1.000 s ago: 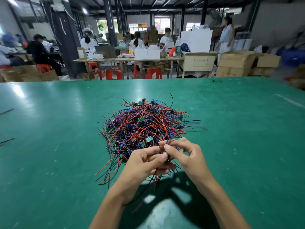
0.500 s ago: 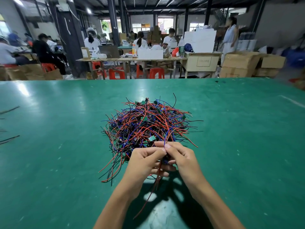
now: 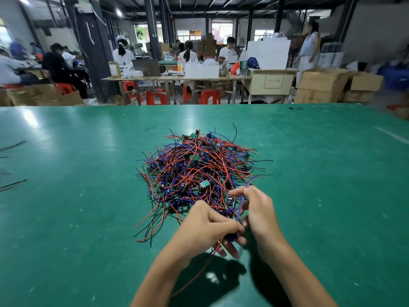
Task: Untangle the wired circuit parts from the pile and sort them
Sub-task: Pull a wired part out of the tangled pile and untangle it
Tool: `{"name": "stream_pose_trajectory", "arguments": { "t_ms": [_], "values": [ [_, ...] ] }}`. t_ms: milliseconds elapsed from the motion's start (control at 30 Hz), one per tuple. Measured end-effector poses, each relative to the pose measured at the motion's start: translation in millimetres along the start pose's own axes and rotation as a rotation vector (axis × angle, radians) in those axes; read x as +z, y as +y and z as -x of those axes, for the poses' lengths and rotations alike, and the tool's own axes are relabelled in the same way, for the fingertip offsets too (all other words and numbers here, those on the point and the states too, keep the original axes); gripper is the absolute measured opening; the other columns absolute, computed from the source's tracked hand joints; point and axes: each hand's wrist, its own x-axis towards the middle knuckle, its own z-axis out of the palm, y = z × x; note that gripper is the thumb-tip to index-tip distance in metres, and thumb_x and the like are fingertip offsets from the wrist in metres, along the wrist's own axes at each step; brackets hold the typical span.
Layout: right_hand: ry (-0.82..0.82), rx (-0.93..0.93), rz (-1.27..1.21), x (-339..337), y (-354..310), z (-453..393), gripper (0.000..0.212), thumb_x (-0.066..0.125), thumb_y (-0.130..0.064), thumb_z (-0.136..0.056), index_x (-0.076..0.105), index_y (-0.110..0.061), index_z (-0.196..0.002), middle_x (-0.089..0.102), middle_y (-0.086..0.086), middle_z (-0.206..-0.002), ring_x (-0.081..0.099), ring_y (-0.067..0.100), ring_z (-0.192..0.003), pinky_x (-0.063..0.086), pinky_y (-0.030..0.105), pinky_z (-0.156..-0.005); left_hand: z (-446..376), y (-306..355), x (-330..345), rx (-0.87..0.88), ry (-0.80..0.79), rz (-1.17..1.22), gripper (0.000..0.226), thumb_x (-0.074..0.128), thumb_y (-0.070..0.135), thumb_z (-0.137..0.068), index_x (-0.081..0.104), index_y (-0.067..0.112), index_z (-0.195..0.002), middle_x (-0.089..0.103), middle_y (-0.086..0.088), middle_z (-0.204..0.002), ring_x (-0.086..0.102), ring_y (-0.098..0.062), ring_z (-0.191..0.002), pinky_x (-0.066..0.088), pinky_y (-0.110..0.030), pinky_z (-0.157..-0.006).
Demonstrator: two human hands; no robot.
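A tangled pile of wired circuit parts (image 3: pixel 199 169), with red, blue and black wires and small green boards, lies in the middle of the green table (image 3: pixel 88 218). Just in front of the pile, my left hand (image 3: pixel 205 227) grips one wired part by its dark body, and red and black wires hang below the hand. My right hand (image 3: pixel 254 209) pinches that part's blue wire (image 3: pixel 241 202), which runs up between its fingers and curves out to the right above them.
A few loose dark wires (image 3: pixel 13 185) lie at the table's left edge. Beyond the far edge stand work tables, red stools (image 3: pixel 210 96), cardboard boxes (image 3: pixel 321 85) and several seated or standing people.
My hands have drawn apart a little. The right hand has slid up along the blue wire, pulling it straight away from the left hand, which now sits lower and nearer me.
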Motion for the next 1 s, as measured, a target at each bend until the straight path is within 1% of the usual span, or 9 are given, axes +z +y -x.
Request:
{"name": "stream_pose_trajectory", "arguments": {
  "t_ms": [100,167,267,333,433,633,733,833,1000],
  "values": [
    [0.001,0.127,-0.184,-8.7,-5.9,-3.8,0.036,0.044,-0.016,-0.097,0.069,-0.018,-0.071,0.067,-0.009,-0.07,0.039,0.011,-0.05,0.028,0.024,-0.046,2.7,2.1,-0.7,-0.023,-0.089,-0.004,0.016,0.064,0.003,-0.088,0.079,-0.001,-0.082,0.077,-0.018,-0.081,0.072,-0.022,-0.054,0.051,-0.021,-0.046],
    [-0.147,0.261,-0.422,-14.2,-8.6,-5.6,0.025,0.045,-0.019,-0.096,0.059,-0.023,-0.075,0.071,-0.008,-0.083,0.041,0.01,-0.056,0.028,0.028,-0.053,4.7,4.0,-3.7,-0.011,-0.121,0.009,0.018,0.064,0.005,-0.089,0.08,0.003,-0.08,0.077,-0.018,-0.082,0.071,-0.023,-0.054,0.051,-0.021,-0.047],
    [-0.302,0.358,-0.735,-19.1,-12.8,-6.5,0.016,0.048,-0.023,-0.092,0.058,-0.026,-0.08,0.066,-0.008,-0.082,0.04,0.008,-0.052,0.031,0.021,-0.046,6.6,6.4,-8.6,0.012,-0.11,0.047,0.019,0.063,0.011,-0.086,0.08,0.006,-0.08,0.077,-0.019,-0.084,0.071,-0.023,-0.055,0.05,-0.021,-0.048],
    [-0.289,0.277,-0.624,-16.9,-12.7,-4.3,0.023,0.045,-0.029,-0.1,0.065,-0.024,-0.089,0.07,-0.006,-0.081,0.043,0.008,-0.054,0.034,0.021,-0.047,5.4,6.4,-10.5,0.023,-0.02,0.093,0.02,0.064,0.017,-0.082,0.081,0.006,-0.081,0.077,-0.019,-0.085,0.071,-0.023,-0.055,0.05,-0.021,-0.047],
    [-0.275,0.05,-0.22,-0.6,-8.7,7.2,0.038,0.042,-0.033,-0.105,0.077,-0.02,-0.098,0.075,-0.001,-0.086,0.053,0.01,-0.061,0.04,0.024,-0.052,0.7,4.3,-11.4,0.049,0.15,0.143,0.015,0.069,0.013,-0.085,0.081,0.004,-0.083,0.076,-0.019,-0.082,0.07,-0.023,-0.054,0.05,-0.023,-0.046],
    [-0.257,-0.144,-0.074,23.9,2.7,27.2,0.038,0.043,-0.013,-0.107,0.076,-0.012,-0.088,0.071,0.002,-0.077,0.061,0.007,-0.067,0.048,0.018,-0.054,-2.4,1.4,-9.8,0.088,0.278,0.111,0.026,0.065,0.009,-0.089,0.079,0.007,-0.068,0.069,-0.013,-0.065,0.071,-0.026,-0.053,0.055,-0.028,-0.05],
    [-0.195,-0.036,-0.141,21.9,1.3,23.1,0.035,0.042,-0.008,-0.103,0.071,-0.006,-0.084,0.061,-0.002,-0.061,0.055,0.008,-0.054,0.043,0.021,-0.048,-2.8,0.1,-8.2,0.056,0.202,0.046,0.023,0.064,0.003,-0.089,0.077,-0.004,-0.072,0.072,-0.016,-0.067,0.071,-0.028,-0.053,0.054,-0.029,-0.051],
    [-0.094,0.06,-0.148,13.3,-1.1,14.7,0.034,0.043,-0.013,-0.096,0.072,-0.006,-0.081,0.033,-0.001,-0.047,0.03,0.01,-0.036,0.026,0.014,-0.038,0.4,3.2,-6.9,0.019,0.032,0.006,0.017,0.066,0.004,-0.087,0.079,-0.002,-0.078,0.076,-0.017,-0.076,0.068,-0.023,-0.049,0.051,-0.025,-0.048],
    [0.018,0.101,-0.278,-0.4,-7.3,3.4,0.043,0.045,-0.018,-0.095,0.075,-0.021,-0.065,0.038,0.0,-0.056,0.024,0.009,-0.042,0.018,0.018,-0.038,2.4,4.6,-11.1,-0.008,-0.141,0.025,0.018,0.064,0.003,-0.092,0.079,-0.002,-0.082,0.077,-0.02,-0.083,0.06,-0.016,-0.04,0.052,-0.022,-0.045]
  ]
}}
